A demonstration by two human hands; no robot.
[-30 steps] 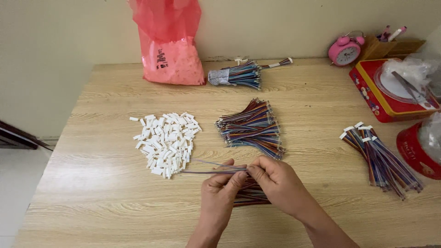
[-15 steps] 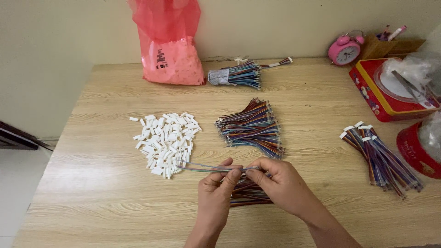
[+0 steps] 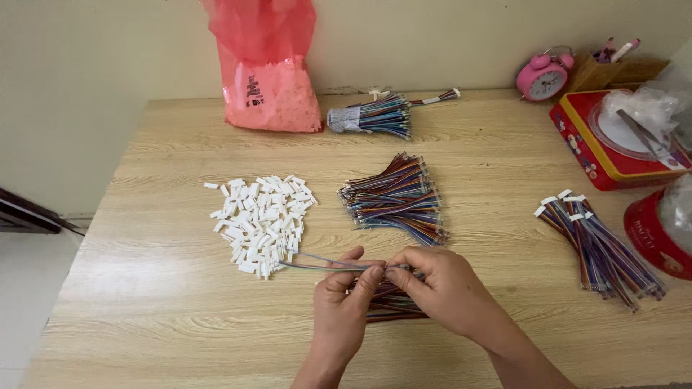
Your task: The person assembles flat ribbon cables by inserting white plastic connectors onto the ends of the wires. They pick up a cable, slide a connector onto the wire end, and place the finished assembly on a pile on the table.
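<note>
Both hands, left hand (image 3: 344,301) and right hand (image 3: 441,282), pinch one thin wire strand (image 3: 317,264) together, with finished plugged wires (image 3: 598,245) to their right, while many white connectors (image 3: 261,220) remain just left.

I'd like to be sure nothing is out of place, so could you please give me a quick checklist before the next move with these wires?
1. Both hands, left hand and right hand, pinch the wire strand: ok.
2. Strand ends point toward the white connector pile: ok.
3. Connector already on the strand: cannot tell.
4. Loose wire bundle within view ahead: ok.
5. Finished wires with connectors set apart at right: ok.
</note>
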